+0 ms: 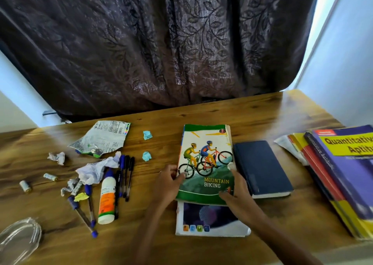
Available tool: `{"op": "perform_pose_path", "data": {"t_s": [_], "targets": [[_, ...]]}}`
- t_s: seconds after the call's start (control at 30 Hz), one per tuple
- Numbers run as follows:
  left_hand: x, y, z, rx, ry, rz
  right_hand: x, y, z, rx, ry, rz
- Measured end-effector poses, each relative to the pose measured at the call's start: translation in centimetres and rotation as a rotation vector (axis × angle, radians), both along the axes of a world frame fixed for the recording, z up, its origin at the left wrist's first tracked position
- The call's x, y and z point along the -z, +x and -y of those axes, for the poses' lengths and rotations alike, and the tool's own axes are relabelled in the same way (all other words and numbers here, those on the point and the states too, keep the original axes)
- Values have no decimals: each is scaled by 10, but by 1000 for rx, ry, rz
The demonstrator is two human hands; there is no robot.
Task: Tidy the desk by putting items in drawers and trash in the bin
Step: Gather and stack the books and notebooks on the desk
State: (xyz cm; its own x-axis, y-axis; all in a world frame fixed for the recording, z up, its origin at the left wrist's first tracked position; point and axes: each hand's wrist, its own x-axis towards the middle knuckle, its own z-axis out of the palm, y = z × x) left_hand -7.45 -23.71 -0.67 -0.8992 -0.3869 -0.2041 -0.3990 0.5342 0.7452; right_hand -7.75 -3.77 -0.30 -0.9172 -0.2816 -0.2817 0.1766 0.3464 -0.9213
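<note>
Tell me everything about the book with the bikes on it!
The Mountain Biking book is a worn paperback with a green border, two drawn cyclists and frayed right-hand edges. It lies flat, face up, on the wooden desk, overlapping a white and purple book beneath its near end. The dark blue notebook sits right beside it. The left hand grips its left edge, the right hand its lower right corner.

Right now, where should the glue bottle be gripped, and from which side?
Grip the glue bottle across its orange-labelled middle, coming down from above. It lies flat on the desk, blue cap pointing away, so the round body is the widest free part. Black pens crowd its right side and crumpled paper hides the cap, so I'd approach from the barer near left.
</note>
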Motion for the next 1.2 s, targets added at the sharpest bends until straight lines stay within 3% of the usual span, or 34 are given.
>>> {"op": "perform_pose_path", "data": {"t_s": [0.17,0.33,0.5,0.77,0.87,0.97,1.03,1.1,1.2], "targets": [[-14,30,-2,73,130,45,-15,2,-9,61,-85,147],[-1,79,-2,100,125,194,-15,22,-28,-19,-102,225],[13,95,-8,72,8,138,-13,41,-30,-134,166,127],[16,83,-28,80,-187,-8,-23,33,-33,-187,262,15],[17,81,-29,129,-208,11,-32,32,-40,-88,274,-209],[15,79,-36,166,-221,4,-45,23,-55,95,426,-448],[14,78,-40,177,-238,9,-42,8,-66,167,636,-497],[13,76,-42,187,-266,5,-33,-7,-74,158,823,-359],[14,72,-41,195,-265,3,-16,-21,-72,121,879,-186]]}}
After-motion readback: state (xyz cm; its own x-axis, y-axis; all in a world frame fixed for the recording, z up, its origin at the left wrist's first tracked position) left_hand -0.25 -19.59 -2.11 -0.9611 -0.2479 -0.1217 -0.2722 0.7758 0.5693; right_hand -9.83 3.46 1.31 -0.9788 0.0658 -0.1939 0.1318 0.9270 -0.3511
